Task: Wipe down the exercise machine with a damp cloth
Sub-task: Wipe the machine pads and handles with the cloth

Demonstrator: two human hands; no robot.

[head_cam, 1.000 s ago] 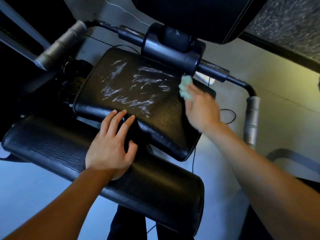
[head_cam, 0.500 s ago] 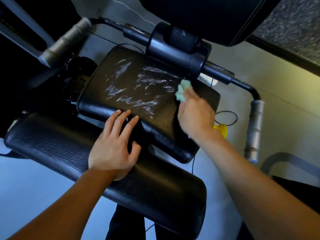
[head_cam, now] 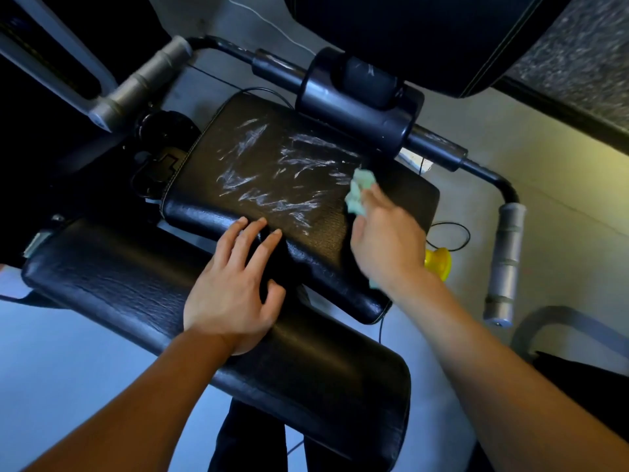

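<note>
just cloth (head_cam: 360, 190) under right hand (head_cam: 386, 241) fingertips

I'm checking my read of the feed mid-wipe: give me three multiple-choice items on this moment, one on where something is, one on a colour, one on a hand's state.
1. Where does the left hand rest?
A. on the grey handle grip
B. across the front pad and the edge of the streaked pad
C. on the floor

2. What colour is the cloth?
A. pale green
B. red
C. black

3. What is the right hand doing?
A. hanging empty
B. gripping the black bar
C. holding the cloth on the streaked pad

Answers: 1 B, the palm lies on the front pad with the fingers reaching the pad behind; 2 A, it shows mint green at the fingertips; 3 C, the cloth sticks out beyond its fingers.
</note>
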